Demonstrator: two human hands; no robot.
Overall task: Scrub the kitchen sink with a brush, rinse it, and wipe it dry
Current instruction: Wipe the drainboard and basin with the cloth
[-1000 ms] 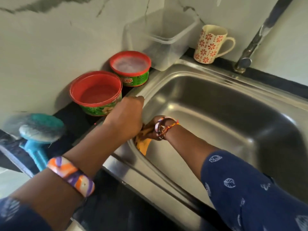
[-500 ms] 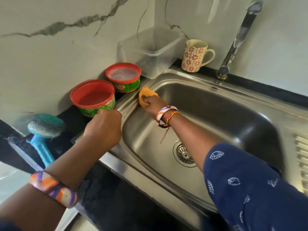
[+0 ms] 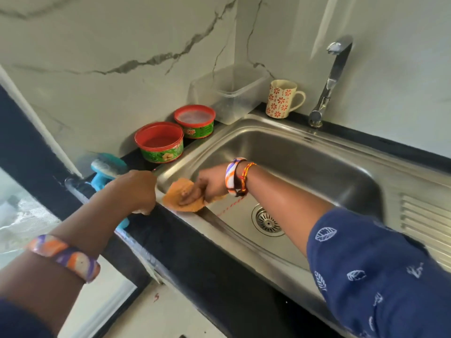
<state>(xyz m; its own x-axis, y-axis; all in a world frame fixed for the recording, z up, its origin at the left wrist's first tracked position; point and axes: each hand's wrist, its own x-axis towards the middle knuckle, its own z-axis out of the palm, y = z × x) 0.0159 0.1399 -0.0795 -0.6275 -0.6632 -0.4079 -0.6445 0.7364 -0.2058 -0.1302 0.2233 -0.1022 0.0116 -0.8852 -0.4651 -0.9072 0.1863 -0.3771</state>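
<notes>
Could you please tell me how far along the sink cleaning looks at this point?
Scrubbing and rinsing look done: the brush lies aside on the counter and no water runs from the tap. Drying is in hand: the right hand presses an orange cloth on the sink rim's near left corner. Whether the basin is dry, I cannot tell.

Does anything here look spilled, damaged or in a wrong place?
Nothing is spilled or broken. Only the clear plastic container looks odd: it leans tilted against the wall behind the sink, not flat on the counter.

Soft daylight is filling the scene evenly. Glare is streaking the sink (image 3: 305, 167) steel, and wide-angle distortion is bending the blurred edges.
</notes>
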